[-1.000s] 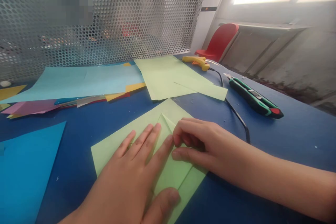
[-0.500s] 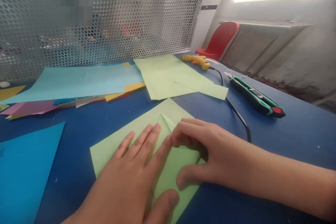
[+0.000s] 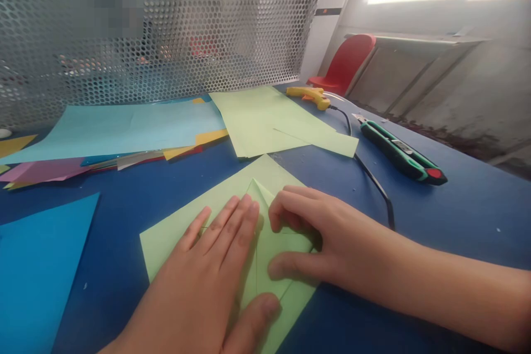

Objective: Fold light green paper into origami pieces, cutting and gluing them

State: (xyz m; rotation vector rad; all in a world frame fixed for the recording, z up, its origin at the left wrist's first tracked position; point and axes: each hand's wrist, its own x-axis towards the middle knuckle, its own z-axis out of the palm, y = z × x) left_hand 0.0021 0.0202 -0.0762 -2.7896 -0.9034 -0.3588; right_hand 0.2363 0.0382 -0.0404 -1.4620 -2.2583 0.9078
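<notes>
Light green paper sheet (image 3: 215, 204), partly folded, lying flat and turned cornerwise on blue table (image 3: 456, 215); far corner pointing away, raised triangular flap at middle, creases meeting at a point.

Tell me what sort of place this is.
Probably a craft or workshop bench: coloured paper sheets spread over a blue table, a glue gun and a utility knife lying beside them, and a perforated metal screen behind.
</notes>
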